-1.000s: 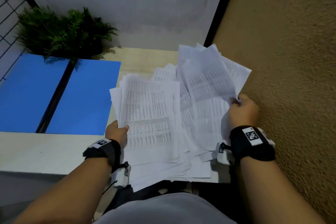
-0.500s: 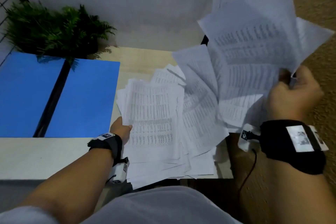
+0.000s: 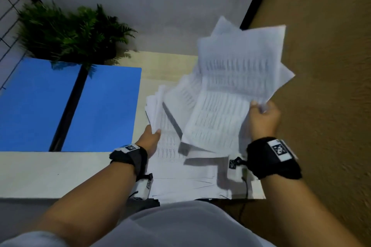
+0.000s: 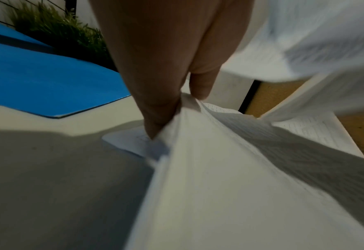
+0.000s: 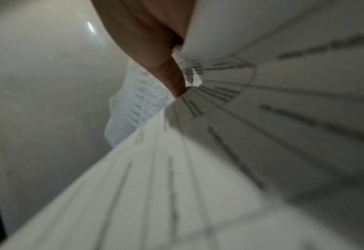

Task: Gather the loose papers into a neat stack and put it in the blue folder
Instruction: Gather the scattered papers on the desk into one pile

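Loose printed papers (image 3: 210,118) lie fanned over the right part of the white table (image 3: 50,174). My right hand (image 3: 261,112) pinches a bunch of sheets (image 3: 241,62) by one corner and holds them tilted above the pile; the right wrist view shows the thumb pressed on those sheets (image 5: 262,118). My left hand (image 3: 152,136) pinches the left edge of the pile's upper sheets (image 4: 219,169), lifting that edge off the table. The blue folder (image 3: 60,106) lies open and flat at the left, with a black spine down its middle.
A green potted fern (image 3: 66,32) stands behind the folder against the pale wall. A tan carpet (image 3: 331,106) drops away past the table's right edge. Several sheets overhang the table's near edge by my torso.
My right hand, which had swung its sheets high and to the right, has come back down and left over the pile. My left hand has raised the pile's left edge.
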